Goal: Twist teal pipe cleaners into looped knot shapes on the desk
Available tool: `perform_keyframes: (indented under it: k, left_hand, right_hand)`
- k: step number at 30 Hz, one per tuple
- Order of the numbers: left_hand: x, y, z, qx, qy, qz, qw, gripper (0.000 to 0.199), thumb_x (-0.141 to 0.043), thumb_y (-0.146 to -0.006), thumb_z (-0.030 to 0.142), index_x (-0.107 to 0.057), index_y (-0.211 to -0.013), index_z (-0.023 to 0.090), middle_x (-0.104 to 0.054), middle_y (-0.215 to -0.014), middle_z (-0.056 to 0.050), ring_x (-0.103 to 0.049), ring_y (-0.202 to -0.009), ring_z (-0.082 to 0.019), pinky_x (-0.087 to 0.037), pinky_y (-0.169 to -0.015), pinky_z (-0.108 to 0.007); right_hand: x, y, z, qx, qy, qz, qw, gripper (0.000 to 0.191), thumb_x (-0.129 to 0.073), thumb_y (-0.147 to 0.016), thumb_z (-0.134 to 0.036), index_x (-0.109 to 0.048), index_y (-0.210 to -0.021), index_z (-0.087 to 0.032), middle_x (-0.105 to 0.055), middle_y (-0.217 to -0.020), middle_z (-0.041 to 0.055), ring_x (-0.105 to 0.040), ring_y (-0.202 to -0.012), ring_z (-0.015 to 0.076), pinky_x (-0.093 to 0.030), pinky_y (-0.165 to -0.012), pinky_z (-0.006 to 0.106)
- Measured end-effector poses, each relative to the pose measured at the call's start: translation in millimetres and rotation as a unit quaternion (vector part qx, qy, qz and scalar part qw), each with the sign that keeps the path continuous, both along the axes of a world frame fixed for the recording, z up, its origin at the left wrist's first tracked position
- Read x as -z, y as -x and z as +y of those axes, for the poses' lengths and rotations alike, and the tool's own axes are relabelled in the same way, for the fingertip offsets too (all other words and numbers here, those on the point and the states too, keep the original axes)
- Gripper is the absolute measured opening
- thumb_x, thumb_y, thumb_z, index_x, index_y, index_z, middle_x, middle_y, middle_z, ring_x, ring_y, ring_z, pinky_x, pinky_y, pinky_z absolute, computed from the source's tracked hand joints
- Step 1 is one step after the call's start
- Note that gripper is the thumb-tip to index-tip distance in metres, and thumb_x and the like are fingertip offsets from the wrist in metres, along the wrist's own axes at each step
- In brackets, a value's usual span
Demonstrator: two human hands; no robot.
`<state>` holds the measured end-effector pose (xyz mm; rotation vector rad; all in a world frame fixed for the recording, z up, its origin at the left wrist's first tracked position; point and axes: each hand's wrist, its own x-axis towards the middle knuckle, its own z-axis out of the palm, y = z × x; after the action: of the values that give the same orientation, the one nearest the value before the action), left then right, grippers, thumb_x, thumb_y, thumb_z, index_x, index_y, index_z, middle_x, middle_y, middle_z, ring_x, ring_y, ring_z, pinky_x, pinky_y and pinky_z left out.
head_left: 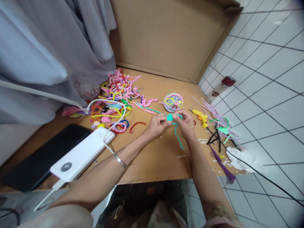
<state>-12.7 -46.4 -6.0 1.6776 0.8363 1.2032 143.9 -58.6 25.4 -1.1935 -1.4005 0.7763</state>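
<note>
Both hands meet over the middle of the table around a teal pipe cleaner point(179, 139), part of it bunched into a small block between my fingers and one end dangling below. My left hand point(157, 124) pinches the bunched part from the left. On the right, my right hand point(184, 123) grips the same piece with thumb and fingers, hiding some of it. Just beyond the hands sits a round container point(173, 102) with pink and yellow loops on it. To the right lies a yellow hot glue gun point(200, 117).
A heap of colourful pipe cleaners point(123, 90) covers the back left. A white power bank point(83, 153) with a cable lies on a black case-like object point(45, 156). Lilac strips point(215, 115), a purple tassel point(224, 166) and white tissue point(243, 159) lie right, beside the tiled wall.
</note>
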Motion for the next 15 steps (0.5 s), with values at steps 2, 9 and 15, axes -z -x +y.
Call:
perform_keyframes:
  k: [2,9,15]
  left_hand:
    - [1.3,-1.1,0.0,0.016,0.023,-0.015,0.999,0.035,-0.065,-0.079,0.042,-0.058,-0.06,0.015,-0.047,-0.066,0.002,-0.045,-0.067,-0.012,-0.036,-0.067,-0.027]
    - [-3.1,-5.5,-2.2,0.04,0.135,-0.132,0.981,0.048,-0.082,-0.063,0.051,-0.07,-0.09,0.013,-0.069,-0.08,-0.003,-0.061,-0.073,-0.015,-0.048,-0.072,-0.028]
    - [-5.6,-2.1,1.1,0.013,0.139,-0.137,0.981,0.047,-0.085,-0.057,0.054,-0.071,-0.074,0.013,-0.069,-0.07,-0.003,-0.059,-0.066,-0.014,-0.048,-0.068,-0.028]
  right_hand:
    - [-0.3,-0.3,0.3,-0.006,0.014,0.01,1.0,0.031,-0.077,-0.068,-0.046,-0.06,-0.074,-0.02,-0.06,-0.07,-0.0015,-0.054,-0.064,0.0136,-0.046,-0.065,0.029]
    - [-1.2,2.1,-0.2,-0.009,0.005,0.011,1.0,0.029,-0.077,-0.066,-0.044,-0.062,-0.071,-0.02,-0.062,-0.068,-0.001,-0.055,-0.064,0.0138,-0.047,-0.063,0.028]
    - [0.2,4.5,-2.2,-0.017,-0.007,-0.014,1.0,0.025,-0.075,-0.07,-0.044,-0.065,-0.071,-0.021,-0.063,-0.066,-0.0013,-0.056,-0.063,0.0142,-0.047,-0.061,0.028]
